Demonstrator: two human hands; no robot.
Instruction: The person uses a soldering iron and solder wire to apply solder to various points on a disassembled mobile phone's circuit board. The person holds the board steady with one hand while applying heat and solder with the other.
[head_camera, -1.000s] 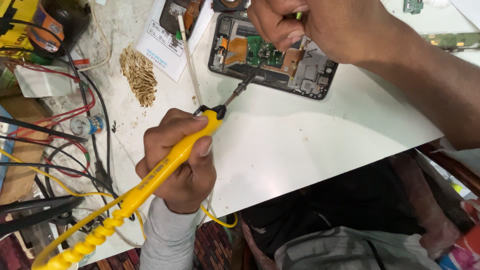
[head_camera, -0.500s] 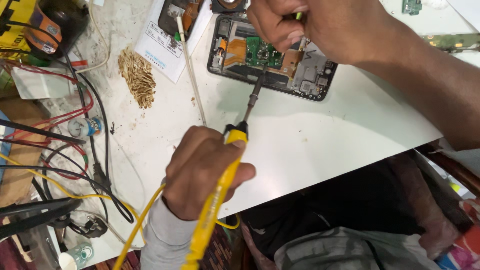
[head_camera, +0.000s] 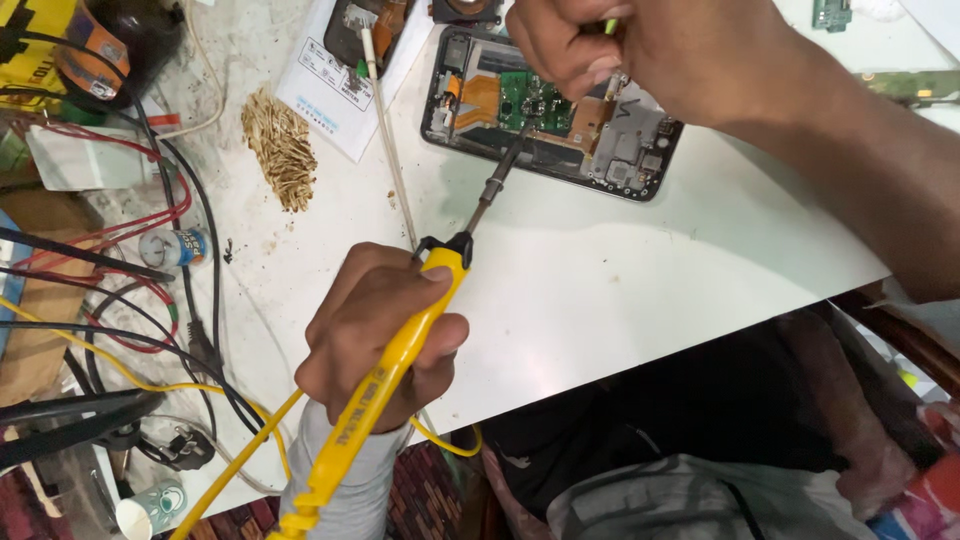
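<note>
Opened phone (head_camera: 555, 125) lies back-off on the white table (head_camera: 650, 270), near the far edge, circuit board exposed: green board section in the middle, orange flex strips to either side.

Soldering iron (head_camera: 400, 350), yellow handle, dark metal tip. Tip rests on or just above the green board section; contact cannot be confirmed from this angle. Left hand (head_camera: 385, 335) wrapped fully round the handle, fingers closed tight, thumb along the top near the black collar.

Right hand (head_camera: 640, 55) over the phone's upper right, fingers pinched shut on a thin tool with a green end, likely tweezers (head_camera: 612, 45); its lower end meets the board beside the orange flex. What it pinches, if anything, is too small to tell.

Around: white rod (head_camera: 390, 150) lying beside the phone, clump of brass wool (head_camera: 282, 145) on the left, paper sheet (head_camera: 335, 85) under a second small device, tangle of red and black wires (head_camera: 130, 230) at the table's left edge, yellow cord (head_camera: 150, 380) trailing from the iron.

Risks, as judged:
- Tip sits close to the orange flex strips; a small sideways slip could scorch them.
- Lingering on one spot could lift a pad or bridge neighbouring parts.
- Yellow cord runs through the wire tangle; a snag could jerk the tip.
- Phone is unclamped, so tweezer pressure could shift it under the tip.
- Right fingers work near the hot tip; burn possible.
</note>
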